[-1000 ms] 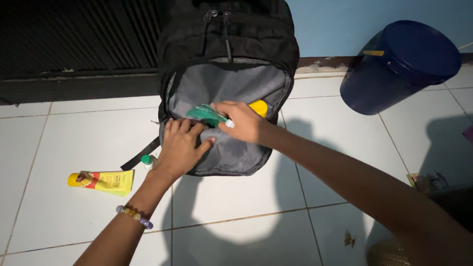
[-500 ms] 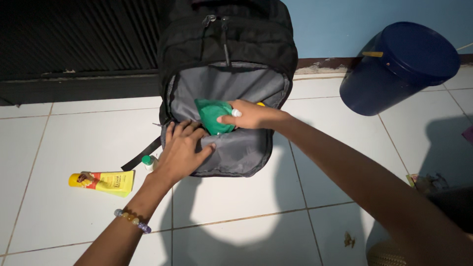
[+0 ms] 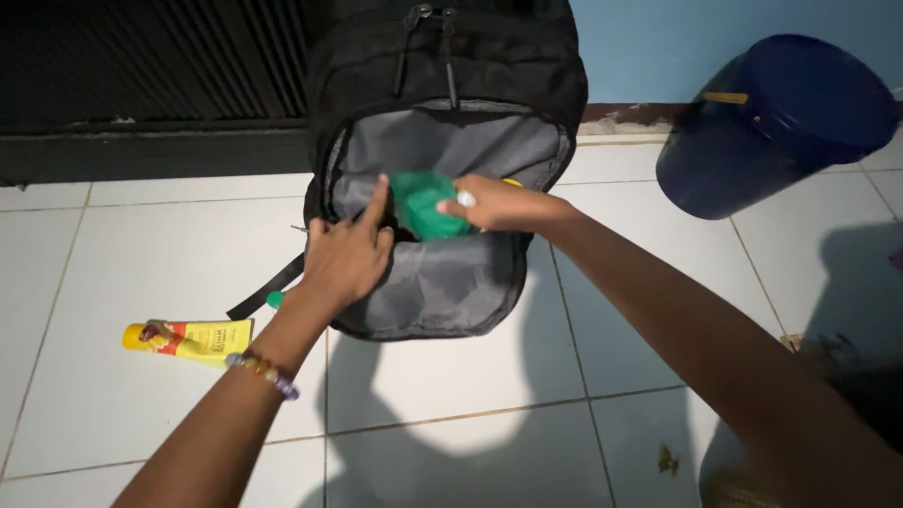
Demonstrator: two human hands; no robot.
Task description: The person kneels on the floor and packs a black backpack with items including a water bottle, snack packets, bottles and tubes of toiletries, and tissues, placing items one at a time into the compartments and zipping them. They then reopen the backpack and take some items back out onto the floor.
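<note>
The green pouch [image 3: 420,203] sits in the mouth of the open black backpack [image 3: 451,66], just above its grey front flap. The right hand [image 3: 496,202] is nearer and pinches the pouch's right edge with closed fingers. The left hand [image 3: 346,256] rests spread on the flap just left of the pouch, one finger pointing up, holding nothing.

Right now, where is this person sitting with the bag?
Probably on the floor of a home. There are white floor tiles, a blue painted wall with a worn skirting, and a dark blue plastic bucket lying beside the open black backpack.
</note>
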